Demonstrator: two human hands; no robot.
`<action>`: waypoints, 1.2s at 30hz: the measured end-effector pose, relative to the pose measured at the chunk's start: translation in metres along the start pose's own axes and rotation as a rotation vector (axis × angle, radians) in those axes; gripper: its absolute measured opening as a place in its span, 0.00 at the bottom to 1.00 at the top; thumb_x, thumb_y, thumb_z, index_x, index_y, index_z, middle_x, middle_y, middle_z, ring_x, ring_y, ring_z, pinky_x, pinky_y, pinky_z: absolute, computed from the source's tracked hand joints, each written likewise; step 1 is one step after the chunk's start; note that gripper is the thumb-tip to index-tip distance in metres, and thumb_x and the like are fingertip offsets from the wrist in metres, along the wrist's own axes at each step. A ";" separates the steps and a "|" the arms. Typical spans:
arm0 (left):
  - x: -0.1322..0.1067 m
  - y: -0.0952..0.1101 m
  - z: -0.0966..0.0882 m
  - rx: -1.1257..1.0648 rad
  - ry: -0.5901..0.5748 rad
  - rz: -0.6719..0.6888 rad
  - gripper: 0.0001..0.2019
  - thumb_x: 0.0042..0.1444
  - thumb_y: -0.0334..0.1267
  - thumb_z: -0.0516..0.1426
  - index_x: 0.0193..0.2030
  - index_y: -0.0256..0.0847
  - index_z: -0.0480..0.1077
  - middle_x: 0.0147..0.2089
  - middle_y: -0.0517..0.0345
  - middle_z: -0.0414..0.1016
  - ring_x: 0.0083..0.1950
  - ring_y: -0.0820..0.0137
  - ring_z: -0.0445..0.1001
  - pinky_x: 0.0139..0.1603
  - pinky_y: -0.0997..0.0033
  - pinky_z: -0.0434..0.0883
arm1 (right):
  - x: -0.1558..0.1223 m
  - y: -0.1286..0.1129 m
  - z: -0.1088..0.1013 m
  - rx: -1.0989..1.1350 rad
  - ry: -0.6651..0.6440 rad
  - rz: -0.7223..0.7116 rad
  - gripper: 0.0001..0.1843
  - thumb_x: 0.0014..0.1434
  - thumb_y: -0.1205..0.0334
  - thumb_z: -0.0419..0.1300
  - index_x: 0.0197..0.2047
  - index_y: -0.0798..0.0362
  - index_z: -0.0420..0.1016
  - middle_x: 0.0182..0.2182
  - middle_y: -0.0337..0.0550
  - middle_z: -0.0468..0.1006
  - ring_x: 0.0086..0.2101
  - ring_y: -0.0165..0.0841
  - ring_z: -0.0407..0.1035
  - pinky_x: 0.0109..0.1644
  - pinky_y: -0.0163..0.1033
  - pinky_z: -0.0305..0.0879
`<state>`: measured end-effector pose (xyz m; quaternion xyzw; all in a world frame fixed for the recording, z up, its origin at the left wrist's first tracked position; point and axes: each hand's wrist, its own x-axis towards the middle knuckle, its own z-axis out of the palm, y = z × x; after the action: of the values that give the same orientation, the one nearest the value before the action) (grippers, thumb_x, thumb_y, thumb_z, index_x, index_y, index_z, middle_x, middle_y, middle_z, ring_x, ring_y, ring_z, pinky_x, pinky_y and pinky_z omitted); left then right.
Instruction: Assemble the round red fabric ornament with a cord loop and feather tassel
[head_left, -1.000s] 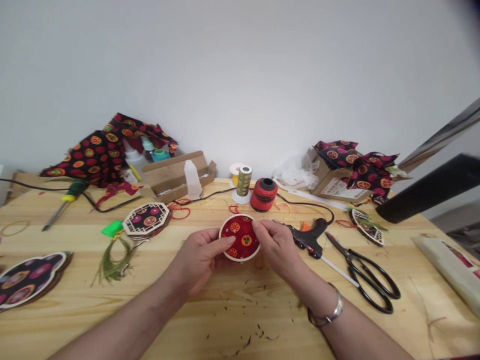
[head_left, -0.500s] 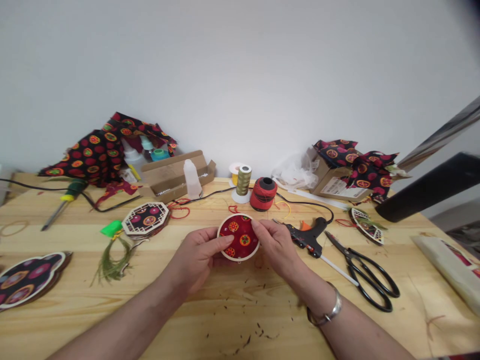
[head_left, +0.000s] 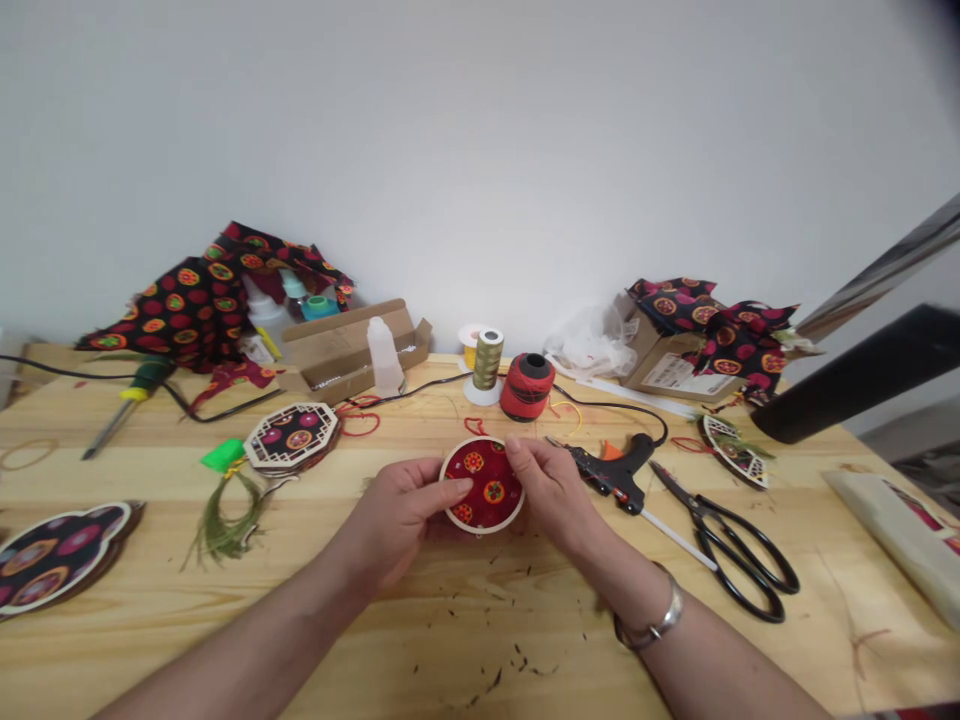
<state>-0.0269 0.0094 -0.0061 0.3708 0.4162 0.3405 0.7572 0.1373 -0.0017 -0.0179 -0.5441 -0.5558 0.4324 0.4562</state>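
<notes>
Wooden bench point(head_left: 465, 620) against white wall | round red cloth disc point(head_left: 482, 483) at centre, pinched at its rim by left hand point(head_left: 396, 510) and right hand point(head_left: 551, 490) | likely light, stiff-edged, soft-faced; grip by rim | glue gun point(head_left: 616, 468), scissors point(head_left: 731, 545) just right.

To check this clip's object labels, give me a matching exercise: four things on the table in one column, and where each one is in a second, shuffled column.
Things
1. round fabric disc
2. scissors
3. screwdriver
4. red thread spool

Places
A. far left of the table
B. just right of the olive thread spool
C. pinched between the left hand and the right hand
D. right of the glue gun

Pairs: 1-C, 2-D, 3-A, 4-B
</notes>
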 end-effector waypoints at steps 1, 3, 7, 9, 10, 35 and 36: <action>0.000 0.000 0.000 0.012 -0.009 -0.008 0.10 0.44 0.34 0.64 0.35 0.34 0.78 0.28 0.52 0.80 0.28 0.70 0.74 0.32 0.72 0.71 | 0.001 0.000 0.000 0.022 -0.002 0.014 0.25 0.56 0.42 0.50 0.22 0.55 0.63 0.19 0.36 0.60 0.21 0.26 0.53 0.22 0.31 0.51; 0.000 -0.001 -0.001 0.028 -0.032 -0.023 0.11 0.45 0.35 0.63 0.36 0.34 0.78 0.29 0.52 0.80 0.28 0.70 0.74 0.32 0.71 0.71 | 0.002 0.001 0.001 0.076 0.001 0.048 0.25 0.55 0.42 0.51 0.21 0.55 0.63 0.18 0.35 0.60 0.20 0.25 0.52 0.21 0.31 0.51; 0.000 -0.002 -0.002 0.035 -0.050 -0.028 0.11 0.45 0.35 0.64 0.36 0.34 0.78 0.29 0.53 0.80 0.29 0.70 0.74 0.33 0.71 0.71 | 0.004 0.002 0.001 0.181 0.009 0.128 0.23 0.51 0.43 0.57 0.21 0.56 0.67 0.17 0.35 0.62 0.20 0.25 0.54 0.21 0.31 0.53; 0.000 -0.002 -0.002 0.041 -0.049 -0.030 0.11 0.44 0.35 0.64 0.36 0.34 0.78 0.28 0.53 0.80 0.29 0.70 0.74 0.33 0.72 0.71 | 0.004 0.002 0.001 0.210 0.013 0.150 0.22 0.50 0.44 0.58 0.21 0.56 0.68 0.17 0.35 0.64 0.19 0.25 0.55 0.22 0.31 0.54; 0.000 -0.002 -0.002 0.046 -0.050 -0.032 0.11 0.44 0.35 0.64 0.36 0.33 0.78 0.28 0.53 0.80 0.29 0.70 0.74 0.33 0.72 0.71 | 0.003 0.002 0.001 0.215 0.014 0.153 0.22 0.50 0.44 0.58 0.20 0.56 0.68 0.16 0.35 0.64 0.19 0.25 0.55 0.22 0.31 0.55; -0.002 -0.002 0.001 0.067 -0.063 0.033 0.32 0.48 0.34 0.63 0.61 0.41 0.59 0.35 0.54 0.79 0.32 0.66 0.76 0.32 0.67 0.75 | 0.004 0.004 -0.001 0.144 0.043 0.160 0.19 0.51 0.49 0.57 0.21 0.57 0.72 0.16 0.37 0.68 0.19 0.27 0.59 0.23 0.33 0.58; -0.003 -0.001 0.002 0.085 -0.051 0.051 0.37 0.48 0.34 0.62 0.65 0.45 0.52 0.32 0.56 0.79 0.32 0.66 0.76 0.32 0.66 0.75 | 0.004 0.004 -0.002 0.143 0.045 0.163 0.19 0.51 0.49 0.57 0.21 0.57 0.72 0.16 0.38 0.69 0.19 0.27 0.59 0.23 0.33 0.59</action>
<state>-0.0264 0.0062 -0.0051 0.4217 0.4014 0.3321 0.7422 0.1396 0.0026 -0.0212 -0.5631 -0.4672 0.4942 0.4695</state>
